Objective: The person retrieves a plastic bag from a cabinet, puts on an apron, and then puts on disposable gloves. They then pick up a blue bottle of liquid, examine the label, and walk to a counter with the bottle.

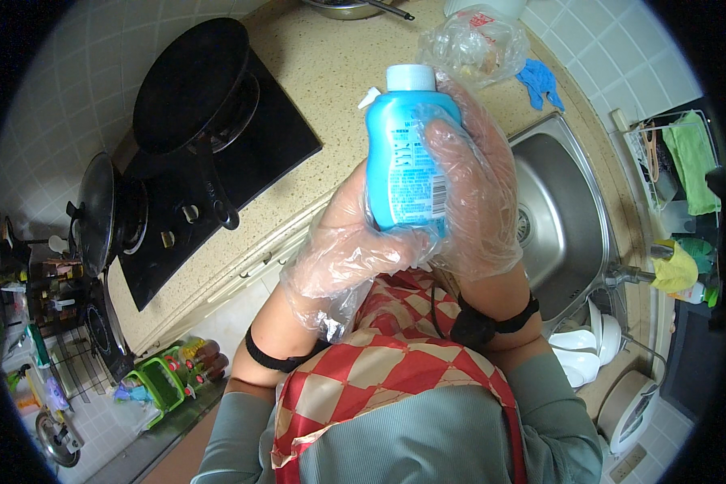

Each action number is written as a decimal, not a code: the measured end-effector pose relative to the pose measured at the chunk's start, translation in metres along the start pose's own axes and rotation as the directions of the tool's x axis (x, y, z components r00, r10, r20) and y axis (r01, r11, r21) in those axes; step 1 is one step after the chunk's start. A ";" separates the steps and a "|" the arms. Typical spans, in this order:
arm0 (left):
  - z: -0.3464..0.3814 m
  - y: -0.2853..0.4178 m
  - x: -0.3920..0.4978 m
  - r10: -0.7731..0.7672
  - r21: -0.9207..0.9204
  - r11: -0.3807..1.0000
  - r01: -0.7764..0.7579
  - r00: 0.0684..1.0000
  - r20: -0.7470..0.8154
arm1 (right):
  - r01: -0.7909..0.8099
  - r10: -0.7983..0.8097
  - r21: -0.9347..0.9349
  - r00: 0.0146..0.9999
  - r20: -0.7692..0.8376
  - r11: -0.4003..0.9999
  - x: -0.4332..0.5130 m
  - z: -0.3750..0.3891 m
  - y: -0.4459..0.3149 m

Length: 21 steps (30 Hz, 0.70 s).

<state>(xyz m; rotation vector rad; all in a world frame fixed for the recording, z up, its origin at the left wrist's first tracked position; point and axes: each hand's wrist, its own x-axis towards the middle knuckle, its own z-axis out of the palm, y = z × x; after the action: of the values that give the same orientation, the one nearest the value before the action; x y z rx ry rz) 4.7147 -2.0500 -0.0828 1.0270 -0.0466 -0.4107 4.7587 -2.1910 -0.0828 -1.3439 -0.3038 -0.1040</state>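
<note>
Both hands hold a blue plastic bottle [399, 163] upright before me, its printed label and barcode turned towards my face. A white cap [411, 78] sits on top. My left hand [363, 236], in a clear disposable glove, supports the bottle low on its left side and under the base. Wrapped around the right side is my right hand [478, 181], gloved the same way, its thumb lying across the label. A small white plastic piece [369, 98] shows beside the bottle's shoulder; whether it is attached cannot be told.
Left of me, a black frying pan [187, 91] and a lidded pan [97, 212] stand on the gas hob [260, 151]. To the right lie a steel sink [562, 212] and white dishes [581, 351]. Behind are a plastic bag [478, 45] and a blue cloth [539, 83].
</note>
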 end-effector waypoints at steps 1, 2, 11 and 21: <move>0.000 0.000 -0.001 0.001 -0.021 1.000 -0.001 1.000 0.001 | 0.000 0.000 -0.010 1.000 -0.005 1.000 0.000 0.000 0.000; 0.000 0.000 -0.001 -0.007 -0.032 0.999 0.007 1.000 -0.005 | -0.005 0.005 0.001 1.000 -0.003 1.000 0.000 0.001 0.000; 0.001 -0.002 -0.002 0.025 0.014 1.000 -0.025 1.000 -0.011 | 0.005 -0.005 0.000 1.000 -0.003 1.000 -0.001 0.001 0.001; 0.001 0.000 -0.003 0.018 0.023 1.000 -0.018 1.000 0.000 | -0.030 0.030 0.016 1.000 -0.008 0.999 -0.002 0.001 0.000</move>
<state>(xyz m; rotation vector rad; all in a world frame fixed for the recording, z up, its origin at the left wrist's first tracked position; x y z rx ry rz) 4.7114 -2.0494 -0.0820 1.0482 -0.0601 -0.3948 4.7566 -2.1899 -0.0829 -1.3320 -0.2768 -0.0822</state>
